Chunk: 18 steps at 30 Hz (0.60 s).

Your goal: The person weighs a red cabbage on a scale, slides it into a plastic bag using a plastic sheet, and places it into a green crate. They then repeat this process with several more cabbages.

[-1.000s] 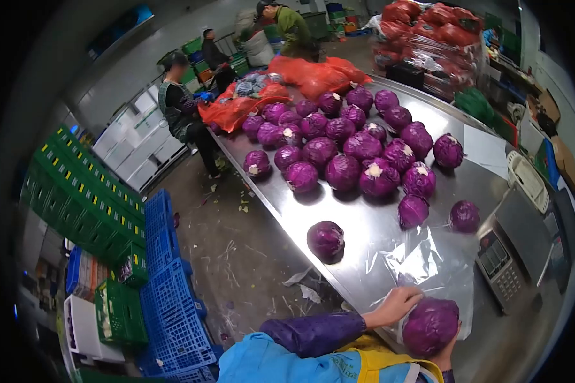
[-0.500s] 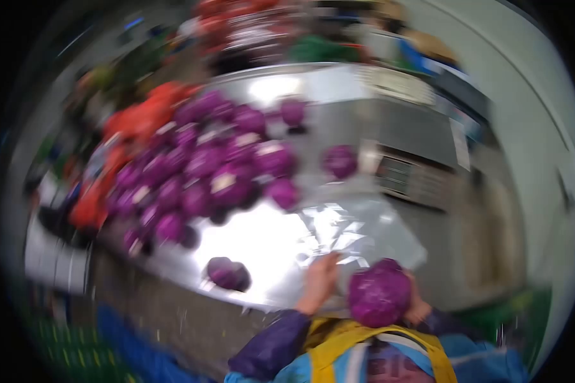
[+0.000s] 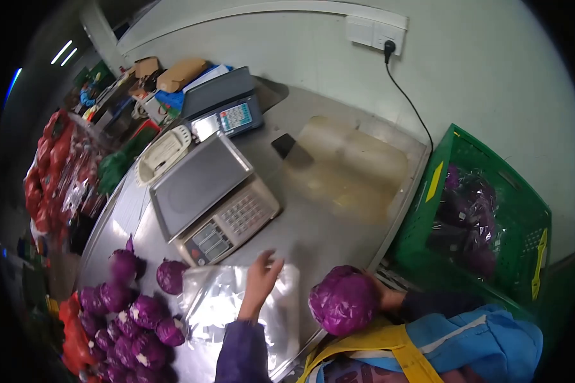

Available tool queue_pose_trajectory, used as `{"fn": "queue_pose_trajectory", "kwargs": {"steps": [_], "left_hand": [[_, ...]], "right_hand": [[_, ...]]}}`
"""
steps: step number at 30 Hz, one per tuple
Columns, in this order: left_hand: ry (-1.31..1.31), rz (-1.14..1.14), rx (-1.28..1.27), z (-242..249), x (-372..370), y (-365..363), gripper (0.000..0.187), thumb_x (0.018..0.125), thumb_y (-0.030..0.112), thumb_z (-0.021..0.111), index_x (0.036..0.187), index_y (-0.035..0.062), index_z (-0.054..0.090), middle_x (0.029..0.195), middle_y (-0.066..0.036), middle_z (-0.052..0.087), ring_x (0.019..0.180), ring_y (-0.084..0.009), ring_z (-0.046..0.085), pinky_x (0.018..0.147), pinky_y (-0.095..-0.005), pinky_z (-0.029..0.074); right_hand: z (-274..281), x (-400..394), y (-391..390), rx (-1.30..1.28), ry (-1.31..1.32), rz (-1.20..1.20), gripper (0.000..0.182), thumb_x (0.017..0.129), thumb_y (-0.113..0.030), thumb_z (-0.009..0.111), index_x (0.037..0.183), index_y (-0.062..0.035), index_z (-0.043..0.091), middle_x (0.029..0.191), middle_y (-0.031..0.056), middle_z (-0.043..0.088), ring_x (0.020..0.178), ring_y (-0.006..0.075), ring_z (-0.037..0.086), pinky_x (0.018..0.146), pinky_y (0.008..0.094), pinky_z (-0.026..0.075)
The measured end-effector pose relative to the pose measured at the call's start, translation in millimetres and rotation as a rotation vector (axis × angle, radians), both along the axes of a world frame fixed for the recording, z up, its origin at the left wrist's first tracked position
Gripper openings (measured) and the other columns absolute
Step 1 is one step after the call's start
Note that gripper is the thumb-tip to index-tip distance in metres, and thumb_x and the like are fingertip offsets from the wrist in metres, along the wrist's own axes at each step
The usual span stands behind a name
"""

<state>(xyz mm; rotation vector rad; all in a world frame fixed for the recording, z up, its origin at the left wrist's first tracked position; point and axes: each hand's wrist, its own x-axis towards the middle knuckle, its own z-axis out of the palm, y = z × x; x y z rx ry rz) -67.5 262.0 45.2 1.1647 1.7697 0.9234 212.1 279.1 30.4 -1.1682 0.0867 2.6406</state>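
Note:
My right hand (image 3: 390, 296) is closed round the side of a purple cabbage (image 3: 343, 300) at the table's front edge, by the apron. My left hand (image 3: 260, 281) is over a stack of clear plastic bags (image 3: 281, 319), with its fingers apart and nothing between them. Just beyond the bags stands a scale (image 3: 217, 204) with a flat metal plate. One loose cabbage (image 3: 171, 276) sits between the scale and the bags, and a pile of purple cabbages (image 3: 131, 335) lies at the lower left.
A green crate (image 3: 492, 172) with wrapped cabbages stands at the right. A second scale (image 3: 220, 102), a white basket (image 3: 163, 155) and a dark phone-like object (image 3: 283, 145) are on the metal table. A black cable (image 3: 410, 96) hangs from the wall socket. Red net bags (image 3: 51, 166) are at the left.
The view has swung to the right, bringing the green crate and wall socket into sight. My right hand still holds the cabbage; my left hand is still near the bags.

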Motion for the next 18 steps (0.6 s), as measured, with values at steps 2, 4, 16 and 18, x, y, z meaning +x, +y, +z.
{"fn": "queue_pose_trajectory", "kwargs": {"steps": [2,4,16,18], "left_hand": [[-0.370,-0.045,-0.087,-19.9,28.4,66.2,0.060,0.085,0.030,0.059,0.127,-0.0065,0.037,0.104,-0.017,0.058,0.081,-0.0217,0.060,0.065,-0.0299,0.051],[-0.683,0.033,-0.157,-21.4,66.3,113.9,0.063,0.087,0.030,0.056,0.130,-0.0083,0.031,0.106,-0.018,0.056,0.081,-0.0229,0.060,0.064,-0.0309,0.052],[-0.244,0.066,0.042,-21.3,48.0,132.4,0.044,0.082,0.000,0.040,0.126,0.0047,0.042,0.093,-0.013,0.063,0.055,-0.0113,0.054,0.047,-0.0242,0.047],[0.016,-0.056,0.049,-8.3,-5.5,109.2,0.044,0.082,0.000,0.039,0.126,0.0061,0.043,0.085,-0.011,0.064,0.052,-0.0093,0.052,0.045,-0.0220,0.044]], "right_hand": [[7.1,12.7,0.1,-0.010,-0.006,-0.053,0.058,0.086,-0.052,0.047,0.126,-0.0109,0.044,0.130,0.0115,0.044,0.120,0.0239,0.043,0.105,0.0426,0.030],[25.4,30.8,-5.8,0.326,-0.132,-0.002,0.064,0.085,-0.055,0.045,0.129,-0.0087,0.041,0.131,0.0126,0.043,0.121,0.0246,0.042,0.106,0.0424,0.028],[10.8,61.3,13.4,0.239,-0.152,-0.036,0.078,0.078,-0.065,0.047,0.132,-0.0096,0.037,0.134,0.0132,0.040,0.123,0.0292,0.037,0.106,0.0457,0.024],[-11.5,59.4,20.2,0.363,0.168,-0.124,0.055,0.089,-0.050,0.040,0.125,-0.0088,0.043,0.123,0.0112,0.049,0.113,0.0280,0.048,0.100,0.0446,0.035]]}}
